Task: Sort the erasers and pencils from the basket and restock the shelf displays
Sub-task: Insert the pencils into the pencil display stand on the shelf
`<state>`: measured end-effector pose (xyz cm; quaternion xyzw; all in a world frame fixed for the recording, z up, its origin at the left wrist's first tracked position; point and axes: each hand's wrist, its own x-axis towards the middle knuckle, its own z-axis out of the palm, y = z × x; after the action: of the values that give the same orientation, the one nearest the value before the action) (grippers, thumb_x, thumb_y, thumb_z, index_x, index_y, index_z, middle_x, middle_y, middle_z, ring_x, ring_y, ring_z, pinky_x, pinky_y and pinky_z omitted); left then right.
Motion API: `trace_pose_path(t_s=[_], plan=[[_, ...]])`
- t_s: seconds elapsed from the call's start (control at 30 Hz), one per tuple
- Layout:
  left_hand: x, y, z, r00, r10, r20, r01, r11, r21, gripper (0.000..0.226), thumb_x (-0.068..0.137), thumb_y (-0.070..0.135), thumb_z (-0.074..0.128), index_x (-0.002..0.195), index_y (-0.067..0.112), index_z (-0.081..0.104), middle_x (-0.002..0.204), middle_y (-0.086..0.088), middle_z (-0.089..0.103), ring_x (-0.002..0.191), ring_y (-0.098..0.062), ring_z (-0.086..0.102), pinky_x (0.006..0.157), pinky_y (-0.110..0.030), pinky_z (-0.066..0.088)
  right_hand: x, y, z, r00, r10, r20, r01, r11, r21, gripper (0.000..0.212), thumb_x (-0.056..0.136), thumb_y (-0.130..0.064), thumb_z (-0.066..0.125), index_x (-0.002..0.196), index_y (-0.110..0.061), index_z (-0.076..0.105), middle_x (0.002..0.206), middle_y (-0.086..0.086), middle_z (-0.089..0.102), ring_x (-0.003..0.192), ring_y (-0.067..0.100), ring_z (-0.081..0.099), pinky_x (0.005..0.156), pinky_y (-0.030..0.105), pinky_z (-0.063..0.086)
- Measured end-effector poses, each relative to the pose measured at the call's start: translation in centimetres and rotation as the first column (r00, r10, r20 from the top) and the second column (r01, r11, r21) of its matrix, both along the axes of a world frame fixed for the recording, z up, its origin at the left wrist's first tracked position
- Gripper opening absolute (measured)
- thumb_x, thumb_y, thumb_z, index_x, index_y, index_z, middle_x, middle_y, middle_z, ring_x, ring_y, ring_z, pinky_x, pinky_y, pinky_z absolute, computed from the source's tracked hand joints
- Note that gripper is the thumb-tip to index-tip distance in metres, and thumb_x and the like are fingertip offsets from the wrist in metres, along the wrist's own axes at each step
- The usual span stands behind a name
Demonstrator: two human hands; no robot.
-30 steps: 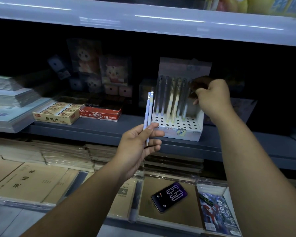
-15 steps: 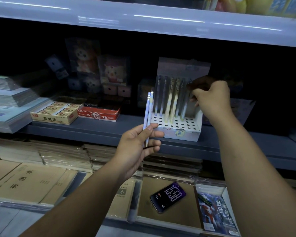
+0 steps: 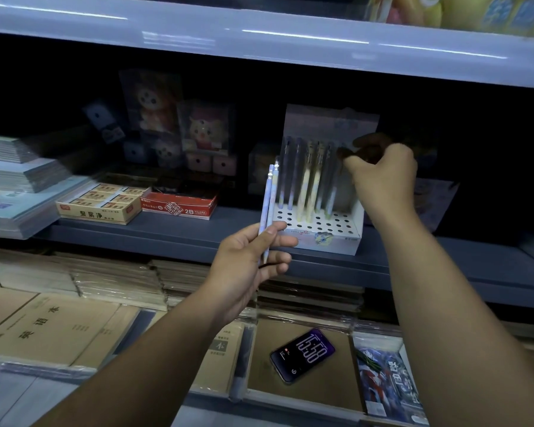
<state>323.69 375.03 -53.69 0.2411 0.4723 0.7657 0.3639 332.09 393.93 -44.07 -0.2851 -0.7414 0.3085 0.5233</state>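
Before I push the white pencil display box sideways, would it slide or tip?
Probably slides: the display box looks like light cardboard on a smooth shelf. Pushed high, its tall back and standing pencils might tip it.

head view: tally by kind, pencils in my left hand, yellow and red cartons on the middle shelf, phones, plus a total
pencils held in the left hand: 2
yellow carton on the middle shelf: 1
red carton: 1
phone: 1
total: 5
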Motion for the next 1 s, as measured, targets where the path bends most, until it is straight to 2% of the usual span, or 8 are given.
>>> trace_pose_path(t_s=[0.1,0.17,0.27,0.37,0.47,0.63,0.83,1.0], plan=[[0.1,0.0,0.0,1.000,-0.006,-0.019,0.006,1.000,0.002,0.028,0.102,0.022,0.055,0.124,0.008,0.066,0.107,-0.014,0.076,0.073,-0.015,0.067,0.072,-0.029,0.059,-0.3,-1.1,0.8,0.998,0.046,-0.038,-0.045,0.999,0.012,0.015,0.084,-0.027,0.077,0.086,-0.016,0.068,0.070,-0.002,0.062,0.061,0.008,0.055,0.058,0.019,0.044],[0.1,0.1,-0.1,0.999,-0.020,-0.035,0.020,1.000,0.000,0.029,0.102,0.023,0.055,0.125,0.009,0.066,0.108,-0.014,0.076,0.074,-0.015,0.067,0.073,-0.030,0.058,-0.3,-2.0,1.3,0.978,0.209,0.010,-0.208,0.976,-0.064,0.017,0.085,-0.027,0.077,0.079,-0.013,0.069,0.065,0.009,0.066,0.051,0.017,0.055,0.048,0.026,0.041],[0.4,0.1,-0.1,0.997,-0.056,-0.055,0.057,0.998,0.002,0.030,0.102,0.024,0.055,0.126,0.010,0.066,0.110,-0.015,0.075,0.075,-0.016,0.067,0.074,-0.031,0.057,0.1,-3.5,1.6,0.892,0.443,0.087,-0.422,0.887,-0.186,0.018,0.089,-0.020,0.077,0.091,-0.004,0.071,0.079,0.019,0.073,0.049,0.025,0.058,0.037,0.026,0.039],[0.6,0.2,0.0,0.993,-0.096,-0.072,0.097,0.995,0.002,0.030,0.102,0.024,0.055,0.127,0.010,0.067,0.108,-0.015,0.075,0.074,-0.016,0.066,0.073,-0.030,0.057,0.0,-4.2,1.1,0.864,0.500,0.058,-0.476,0.849,-0.228,0.016,0.090,-0.015,0.076,0.097,-0.001,0.071,0.083,0.019,0.072,0.051,0.023,0.063,0.038,0.026,0.041],[0.9,0.2,0.0,0.988,-0.127,-0.087,0.127,0.992,0.002,0.031,0.102,0.024,0.055,0.127,0.010,0.066,0.107,-0.015,0.075,0.074,-0.016,0.066,0.071,-0.030,0.057,-0.2,-4.2,0.6,0.847,0.531,-0.017,-0.517,0.818,-0.253,0.006,0.090,-0.010,0.075,0.091,-0.005,0.073,0.071,0.012,0.071,0.054,0.025,0.064,0.040,0.027,0.042],[0.7,0.4,-0.1,0.990,-0.117,-0.074,0.119,0.993,0.020,0.030,0.104,0.024,0.053,0.126,0.009,0.066,0.109,-0.017,0.075,0.072,-0.016,0.067,0.071,-0.030,0.058,-0.3,-3.8,0.5,0.884,0.446,-0.140,-0.467,0.828,-0.310,0.010,0.090,-0.010,0.073,0.086,-0.002,0.069,0.069,0.019,0.071,0.061,0.036,0.058,0.047,0.032,0.044],[0.1,0.2,-0.6,0.997,-0.063,-0.044,0.063,0.998,-0.007,0.028,0.105,0.022,0.052,0.122,0.007,0.068,0.096,-0.014,0.074,0.070,-0.017,0.066,0.069,-0.029,0.057,0.6,-2.2,1.7,0.909,0.229,-0.349,-0.328,0.909,-0.258,0.022,0.092,0.005,0.057,0.074,-0.004,0.064,0.055,0.004,0.063,0.048,0.019,0.062,0.043,0.027,0.050],[-0.1,0.2,-0.8,0.997,-0.037,-0.061,0.035,0.999,-0.040,0.027,0.105,0.022,0.051,0.121,0.009,0.069,0.074,-0.002,0.062,0.056,-0.011,0.051,0.057,-0.024,0.047,1.4,-0.7,1.5,0.940,0.086,-0.332,-0.148,0.975,-0.167,0.012,0.089,0.003,0.057,0.082,-0.002,0.066,0.058,0.003,0.065,0.051,0.023,0.068,0.056,0.043,0.060]])
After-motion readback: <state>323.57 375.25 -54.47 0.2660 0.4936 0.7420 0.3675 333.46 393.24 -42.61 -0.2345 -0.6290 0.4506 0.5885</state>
